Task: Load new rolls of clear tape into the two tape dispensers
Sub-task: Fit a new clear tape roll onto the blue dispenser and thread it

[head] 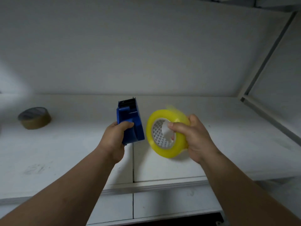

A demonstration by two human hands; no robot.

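Note:
A blue tape dispenser (132, 118) is held above the white shelf, its serrated cutter pointing away from me. My left hand (114, 139) grips its near end, thumb across the top. Just to its right is a roll of yellowish clear tape (156, 147) with a white latticed core. My right hand (195, 136) holds that roll from the right side, the thumb pressed into the core. A short loose end of tape sticks up blurred at the roll's top. Dispenser and roll are a small gap apart. Only this one dispenser is in view.
A brown tape roll (35, 118) lies flat on the white shelf (65, 152) at the far left. A white wall rises behind. A metal frame (267, 62) runs diagonally at the right. A seam divides the shelf below the dispenser.

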